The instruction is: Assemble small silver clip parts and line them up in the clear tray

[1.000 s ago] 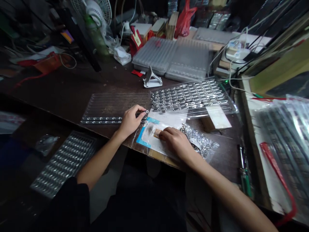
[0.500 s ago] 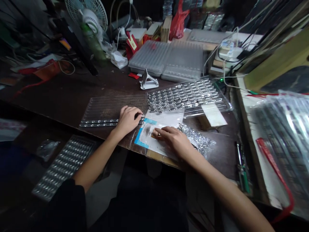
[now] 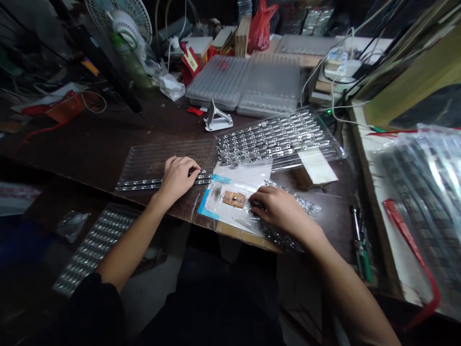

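My left hand (image 3: 177, 179) rests over the near edge of a clear ribbed tray (image 3: 158, 156). Its thumb and forefinger are pinched together beside shiny metal pieces (image 3: 202, 179) lying in the tray's front grooves; what they grip is too small to make out. My right hand (image 3: 279, 207) has its fingers curled down at the left side of a clear bag of small metal parts (image 3: 306, 204), and its fingertips are partly hidden. Between the hands, a small brown block (image 3: 234, 199) with a dark spot sits on a white sheet edged with blue tape (image 3: 204, 204).
Behind the bag, a tray of metal pieces (image 3: 270, 137) leans beside a white-topped block (image 3: 319, 166). A white stand (image 3: 218, 120) and stacked clear trays (image 3: 270, 86) stand farther back. Green-handled tools (image 3: 363, 254) lie at right, near plastic-wrapped stacks (image 3: 421, 178).
My left hand has shifted left along the tray. My right hand has drawn back from the brown block toward the bag, uncovering the block. The view has moved slightly.
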Demonstrator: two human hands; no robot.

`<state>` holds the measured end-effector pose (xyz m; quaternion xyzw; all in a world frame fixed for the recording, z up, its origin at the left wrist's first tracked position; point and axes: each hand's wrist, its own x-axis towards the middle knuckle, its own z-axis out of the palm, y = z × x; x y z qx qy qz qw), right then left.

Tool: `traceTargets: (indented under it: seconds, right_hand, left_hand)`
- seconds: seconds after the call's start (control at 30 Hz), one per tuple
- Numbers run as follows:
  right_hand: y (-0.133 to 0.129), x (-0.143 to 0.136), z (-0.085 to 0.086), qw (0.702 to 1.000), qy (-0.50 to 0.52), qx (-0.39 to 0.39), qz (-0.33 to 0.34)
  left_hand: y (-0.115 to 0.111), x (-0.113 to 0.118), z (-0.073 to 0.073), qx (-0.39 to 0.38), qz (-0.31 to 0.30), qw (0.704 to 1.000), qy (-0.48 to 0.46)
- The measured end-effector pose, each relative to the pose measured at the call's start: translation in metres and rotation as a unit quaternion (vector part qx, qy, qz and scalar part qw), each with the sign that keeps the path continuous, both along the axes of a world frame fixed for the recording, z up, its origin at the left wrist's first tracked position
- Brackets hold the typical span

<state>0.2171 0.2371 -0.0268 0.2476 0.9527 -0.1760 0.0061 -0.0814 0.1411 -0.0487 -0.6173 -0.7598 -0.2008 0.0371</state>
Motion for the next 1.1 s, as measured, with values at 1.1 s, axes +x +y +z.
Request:
traceTargets:
  seconds: [1.1]
  right_hand:
    - [0.010, -0.005, -0.018, 0.974, 0.200, -0.097, -0.042]
  left_hand:
    - [-0.009, 0.089, -0.014, 0.067, -0.144, 0.955, -0.251]
